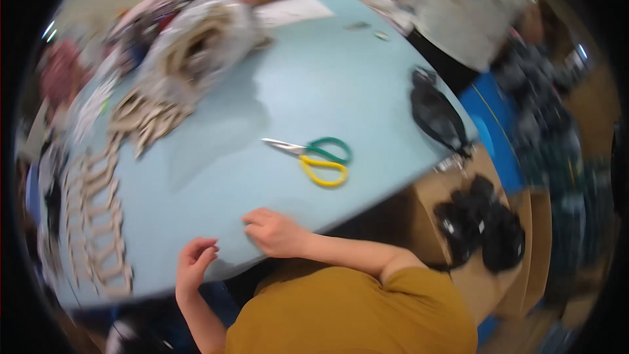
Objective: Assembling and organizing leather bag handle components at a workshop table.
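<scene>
My left hand [195, 263] is at the near edge of the pale blue table, its fingers loosely bent and the thumb a little apart, with nothing visible between them. My right hand [276, 232] rests over the tabletop just right of it, fingers curled under; whatever they may hold is hidden. Beyond the right hand lies a pair of scissors [303, 151] with one green and one yellow handle, blades pointing left. Neither hand touches it. To the left, beige ladder-like strips [98, 223] lie in a row along the table.
A clear plastic bag [229, 33] spills more beige pieces at the far left. Near the right edge sits a black mesh-like pouch [436, 110]. Below that edge, a cardboard box [472, 288] holds black bundles [485, 229]. A white sheet [295, 11] lies at the back.
</scene>
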Demonstrator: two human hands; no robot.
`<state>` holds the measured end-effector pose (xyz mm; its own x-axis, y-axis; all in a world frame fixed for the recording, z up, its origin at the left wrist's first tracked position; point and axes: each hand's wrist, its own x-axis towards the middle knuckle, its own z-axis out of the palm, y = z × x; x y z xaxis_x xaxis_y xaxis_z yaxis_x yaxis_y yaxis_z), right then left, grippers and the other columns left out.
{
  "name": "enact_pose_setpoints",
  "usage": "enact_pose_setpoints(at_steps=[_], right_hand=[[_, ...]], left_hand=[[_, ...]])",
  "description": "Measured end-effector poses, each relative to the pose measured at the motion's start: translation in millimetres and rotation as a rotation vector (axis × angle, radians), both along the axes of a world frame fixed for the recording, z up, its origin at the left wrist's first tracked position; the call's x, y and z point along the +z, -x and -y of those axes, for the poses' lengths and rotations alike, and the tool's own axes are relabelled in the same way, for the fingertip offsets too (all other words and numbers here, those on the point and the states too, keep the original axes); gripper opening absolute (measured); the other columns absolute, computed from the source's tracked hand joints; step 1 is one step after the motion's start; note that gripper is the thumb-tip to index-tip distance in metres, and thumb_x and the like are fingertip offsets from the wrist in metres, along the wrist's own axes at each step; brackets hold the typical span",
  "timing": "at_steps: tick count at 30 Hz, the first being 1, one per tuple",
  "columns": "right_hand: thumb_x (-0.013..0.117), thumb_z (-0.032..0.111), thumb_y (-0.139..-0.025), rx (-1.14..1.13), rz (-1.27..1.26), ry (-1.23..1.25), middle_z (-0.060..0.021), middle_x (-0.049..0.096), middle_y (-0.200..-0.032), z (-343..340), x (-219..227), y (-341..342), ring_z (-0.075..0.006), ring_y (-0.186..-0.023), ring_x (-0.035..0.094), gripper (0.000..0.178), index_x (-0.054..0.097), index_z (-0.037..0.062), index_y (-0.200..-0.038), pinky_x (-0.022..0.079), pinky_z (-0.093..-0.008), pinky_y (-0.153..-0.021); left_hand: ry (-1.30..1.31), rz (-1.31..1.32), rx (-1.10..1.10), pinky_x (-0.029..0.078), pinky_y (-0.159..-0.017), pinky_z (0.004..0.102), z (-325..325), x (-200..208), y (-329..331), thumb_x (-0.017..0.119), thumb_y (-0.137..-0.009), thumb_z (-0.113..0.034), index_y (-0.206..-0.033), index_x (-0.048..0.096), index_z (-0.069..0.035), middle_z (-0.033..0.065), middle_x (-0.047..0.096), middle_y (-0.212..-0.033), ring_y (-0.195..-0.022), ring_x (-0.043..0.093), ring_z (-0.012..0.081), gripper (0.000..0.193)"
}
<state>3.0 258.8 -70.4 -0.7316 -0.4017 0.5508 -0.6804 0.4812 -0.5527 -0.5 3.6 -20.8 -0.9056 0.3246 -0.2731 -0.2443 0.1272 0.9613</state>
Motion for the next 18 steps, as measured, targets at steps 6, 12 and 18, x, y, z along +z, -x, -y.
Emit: enact_pose_setpoints(at_steps=[6,12,18], right_hand=[[0.058,0.008,-0.07,0.002,0.025,0.044,-0.0136,0.057,-0.089,6.2,-4.8,-0.6,-0.03,-0.091,0.055,0.008,0.056,0.0012,-0.073,0.047,-0.0362,-0.08],[0.058,0.011,-0.072,0.011,0.019,0.092,-0.0108,0.055,-0.084,1.2,-9.5,3.7,-0.029,-0.087,0.054,0.008,0.057,0.0036,-0.072,0.047,-0.0354,-0.078],[0.058,0.007,-0.076,0.143,0.134,0.107,-0.0152,0.059,-0.091,5.8,1.7,9.7,-0.0321,-0.087,0.057,0.006,0.057,0.0011,-0.077,0.048,-0.0402,-0.077]], left_hand=[[0.255,-0.092,0.13,0.042,-0.062,0.0196,-4.2,-27.3,38.0,0.056,-0.095,-0.015,-0.109,0.063,-0.004,0.0007,0.061,-0.084,-0.07,0.051,0.005,0.019],[0.251,0.005,0.327,0.035,-0.05,0.0152,-27.4,-33.2,66.0,0.057,-0.095,-0.023,-0.104,0.063,-0.007,-0.004,0.057,-0.075,-0.062,0.048,0.0021,0.019],[0.254,-0.199,0.447,0.036,-0.044,0.0197,-24.9,-51.6,59.3,0.054,-0.096,-0.026,-0.093,0.066,-0.009,-0.0024,0.056,-0.066,-0.051,0.044,0.0036,0.02]])
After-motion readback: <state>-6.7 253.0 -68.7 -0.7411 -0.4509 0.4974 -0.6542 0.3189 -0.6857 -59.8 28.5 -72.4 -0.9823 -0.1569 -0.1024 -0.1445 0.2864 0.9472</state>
